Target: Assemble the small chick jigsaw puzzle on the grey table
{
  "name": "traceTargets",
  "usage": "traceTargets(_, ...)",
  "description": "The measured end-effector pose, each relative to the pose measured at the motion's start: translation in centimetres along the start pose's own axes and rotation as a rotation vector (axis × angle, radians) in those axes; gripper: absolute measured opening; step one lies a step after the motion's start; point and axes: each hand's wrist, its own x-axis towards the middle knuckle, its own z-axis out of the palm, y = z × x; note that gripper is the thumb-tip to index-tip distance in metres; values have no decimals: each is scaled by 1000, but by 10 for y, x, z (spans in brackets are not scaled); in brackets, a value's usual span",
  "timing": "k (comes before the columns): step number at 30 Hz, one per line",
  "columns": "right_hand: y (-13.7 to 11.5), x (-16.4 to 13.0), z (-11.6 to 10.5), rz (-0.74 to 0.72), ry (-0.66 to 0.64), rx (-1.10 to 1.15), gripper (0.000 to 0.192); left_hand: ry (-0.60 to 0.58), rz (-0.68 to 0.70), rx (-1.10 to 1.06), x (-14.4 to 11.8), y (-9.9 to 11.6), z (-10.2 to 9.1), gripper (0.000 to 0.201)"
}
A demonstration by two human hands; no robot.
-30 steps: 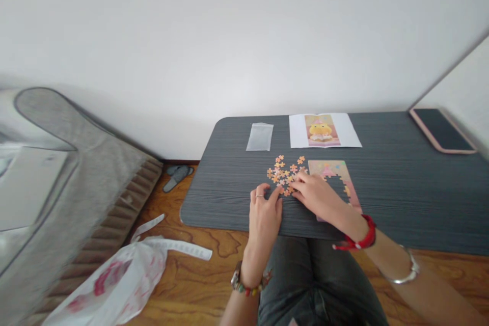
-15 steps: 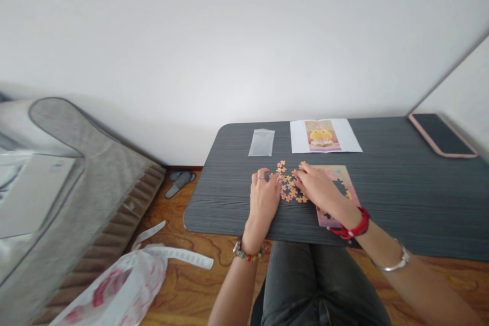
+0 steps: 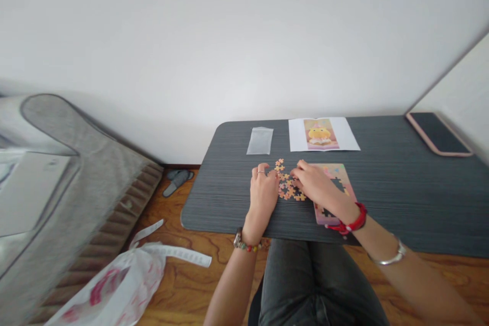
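A small scatter of loose orange puzzle pieces (image 3: 289, 188) lies on the dark grey table (image 3: 401, 198), in the gap between the person's two hands and a little beyond their fingertips. The left hand (image 3: 263, 194) rests palm down at the left edge of the scatter, fingers loosely curled and spread; whether a piece is pinched beneath them cannot be told. The right hand (image 3: 319, 187) lies palm down on the right edge, its fingertips touching the pieces, and it too shows no clear grip on any one. Under the right hand and wrist sits the partly filled puzzle board (image 3: 336, 191), a pale pink rectangle with dark unfilled gaps, its long axis running away from the person toward the far edge of the table. The board lies just right of the pieces, so the right hand is the nearer to it, while both hands reach the scatter about equally. Farther back lie a reference picture (image 3: 323, 134) of a yellow figure on white paper and, to its left, a clear plastic bag (image 3: 260, 140). A phone (image 3: 438, 134) lies at the table's far right.
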Motion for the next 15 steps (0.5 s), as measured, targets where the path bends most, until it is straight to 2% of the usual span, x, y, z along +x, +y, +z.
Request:
traceTargets(8, 0, 29, 7, -87, -74, -97, 23, 14, -5, 28, -1, -2, 0, 13)
traceTargets(11, 4, 29, 7, -101, -65, -127, 24, 30, -13, 28, -1, -3, 1, 12)
traceTargets(15, 7, 14, -5, -59, -47, -124, 20, 58, -21, -15, 0, -3, 2, 12)
